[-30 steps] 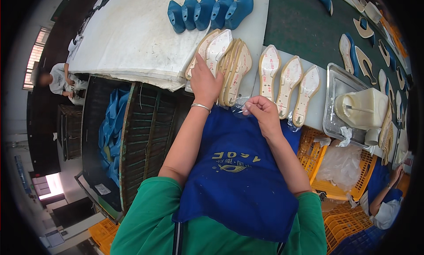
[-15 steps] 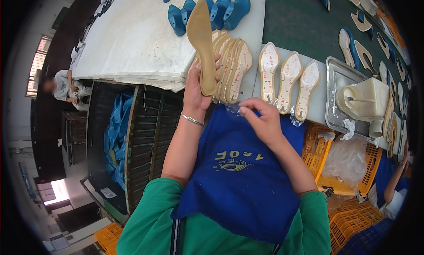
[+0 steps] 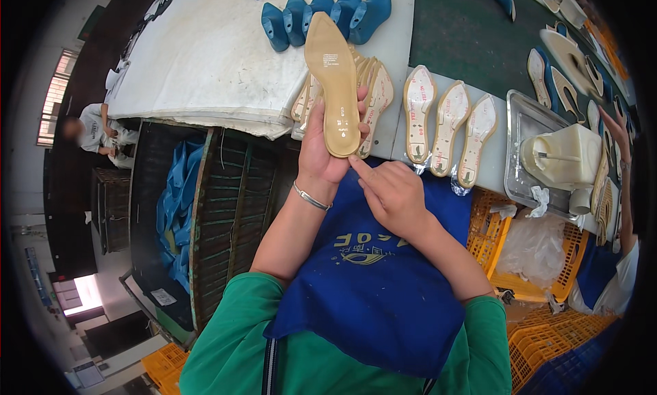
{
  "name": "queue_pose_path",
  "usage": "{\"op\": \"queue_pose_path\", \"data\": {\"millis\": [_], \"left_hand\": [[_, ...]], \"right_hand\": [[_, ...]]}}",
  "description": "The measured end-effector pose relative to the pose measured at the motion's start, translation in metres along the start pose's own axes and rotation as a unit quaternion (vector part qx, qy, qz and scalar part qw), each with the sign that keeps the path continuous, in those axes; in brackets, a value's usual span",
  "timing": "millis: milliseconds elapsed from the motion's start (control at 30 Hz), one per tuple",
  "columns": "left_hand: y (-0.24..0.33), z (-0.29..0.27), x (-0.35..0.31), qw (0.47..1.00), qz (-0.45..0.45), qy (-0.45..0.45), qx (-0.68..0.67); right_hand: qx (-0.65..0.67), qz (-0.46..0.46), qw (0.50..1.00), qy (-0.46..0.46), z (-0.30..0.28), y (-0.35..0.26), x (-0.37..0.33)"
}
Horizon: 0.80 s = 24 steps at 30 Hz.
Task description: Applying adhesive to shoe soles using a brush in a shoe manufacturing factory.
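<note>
My left hand (image 3: 321, 149) is wrapped round a tan shoe insole (image 3: 334, 73), its pointed toe up and its smooth printed face toward me. At the rounded heel, the index fingertip of my right hand (image 3: 393, 193) touches the edge. The other fingers of that hand are curled in, and whatever they may hold is hidden. Behind the held insole lies a row of overlapping insoles (image 3: 378, 101) with whitish, red-marked undersides. To the right, three similar insoles (image 3: 449, 125) rest side by side on the table, with clear film by their heels.
Blue shoe lasts (image 3: 369, 15) stand on the white cloth (image 3: 198, 53). A metal tray (image 3: 514, 149) at right holds a cream plastic container (image 3: 571, 152). A slatted rack (image 3: 233, 217) is at left, a yellow crate (image 3: 564, 272) at lower right. Another person's arm (image 3: 624, 176) reaches in at far right.
The held insole has turned its printed face toward me and moved slightly right and down. My right hand has come to its heel; the clear film seen at its fingertips no longer shows.
</note>
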<state>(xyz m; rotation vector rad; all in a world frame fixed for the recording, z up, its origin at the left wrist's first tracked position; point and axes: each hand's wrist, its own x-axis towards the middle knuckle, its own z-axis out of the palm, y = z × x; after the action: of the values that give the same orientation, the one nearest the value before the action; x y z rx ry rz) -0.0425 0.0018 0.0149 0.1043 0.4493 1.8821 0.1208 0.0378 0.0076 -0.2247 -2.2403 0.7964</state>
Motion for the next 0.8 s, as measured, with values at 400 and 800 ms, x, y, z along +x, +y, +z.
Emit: {"op": "queue_pose_path", "data": {"millis": [400,800], "left_hand": [[-0.012,0.0,-0.005,0.988,0.011,0.0,0.152],[-0.03,0.014,-0.011,0.988,-0.007,-0.019,0.151]], "right_hand": [[-0.006,0.05,0.999,0.001,-0.012,0.001,0.004],[0.523,0.313,0.787,0.091,-0.019,0.01,0.012]]}}
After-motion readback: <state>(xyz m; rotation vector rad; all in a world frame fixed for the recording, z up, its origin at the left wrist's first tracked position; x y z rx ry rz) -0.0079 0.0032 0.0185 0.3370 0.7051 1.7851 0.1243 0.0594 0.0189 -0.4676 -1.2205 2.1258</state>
